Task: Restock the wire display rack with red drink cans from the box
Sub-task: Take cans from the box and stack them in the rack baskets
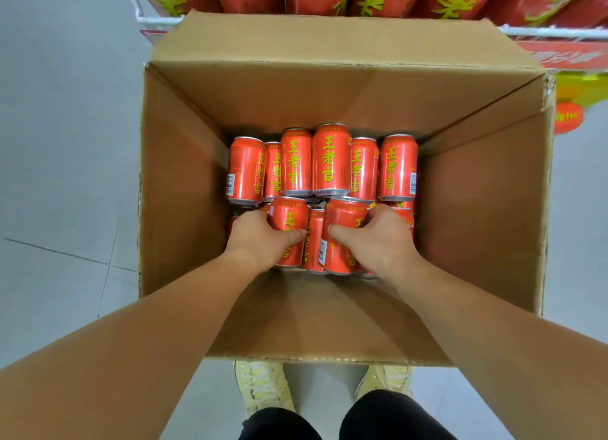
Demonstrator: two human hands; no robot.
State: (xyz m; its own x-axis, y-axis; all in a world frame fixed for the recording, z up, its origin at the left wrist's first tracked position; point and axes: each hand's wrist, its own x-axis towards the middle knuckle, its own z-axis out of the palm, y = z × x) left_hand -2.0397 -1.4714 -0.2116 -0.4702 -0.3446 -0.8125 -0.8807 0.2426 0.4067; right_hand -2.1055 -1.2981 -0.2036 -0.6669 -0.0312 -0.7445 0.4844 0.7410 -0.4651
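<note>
L hand [260,239] gripping can [289,221], R hand [378,235] gripping another [342,216], in box [177,176]

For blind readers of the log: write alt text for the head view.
In an open box, the left hand grips one can and the right hand another can; more cans lie behind them. The rack stands beyond the box.

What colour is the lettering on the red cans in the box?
Yellow, seen best in the head view on the red cylindrical drink cans.
</note>
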